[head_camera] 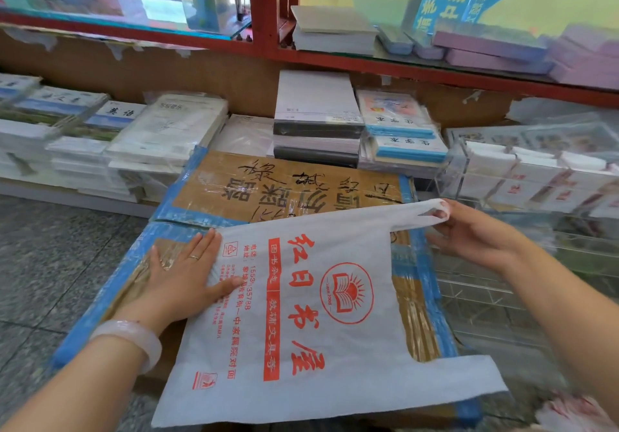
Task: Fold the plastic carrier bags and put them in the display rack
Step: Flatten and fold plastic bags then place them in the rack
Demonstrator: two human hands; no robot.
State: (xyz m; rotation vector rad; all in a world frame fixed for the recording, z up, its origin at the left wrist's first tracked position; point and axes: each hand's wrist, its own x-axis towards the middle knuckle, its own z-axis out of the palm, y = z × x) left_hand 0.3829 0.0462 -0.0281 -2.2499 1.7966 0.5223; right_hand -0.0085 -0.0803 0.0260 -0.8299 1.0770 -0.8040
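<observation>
1. The white plastic carrier bag with red print (311, 314) lies flat and unfolded on the brown cardboard box sealed with blue tape (418, 318), in the centre of your view. The writing runs sideways: large red Chinese characters, a round emblem with an open book and sun rays reading "since 2000", and digits like "1553" and "35788".
2. Your left hand (177, 277), at 9 o'clock from the bag, lies flat with straight, spread fingers, half on the box and half on the bag's edge; the thumb presses on the bag. It wears a ring and a pale bangle (134, 341).
3. Your right hand (469, 230), at 2 o'clock, pinches one bag handle and holds it stretched.
4. The clear acrylic display rack (452, 170) stands at 2 o'clock, with white folded items inside.
5. Stacks of books (318, 120) lie at 12 o'clock.
</observation>
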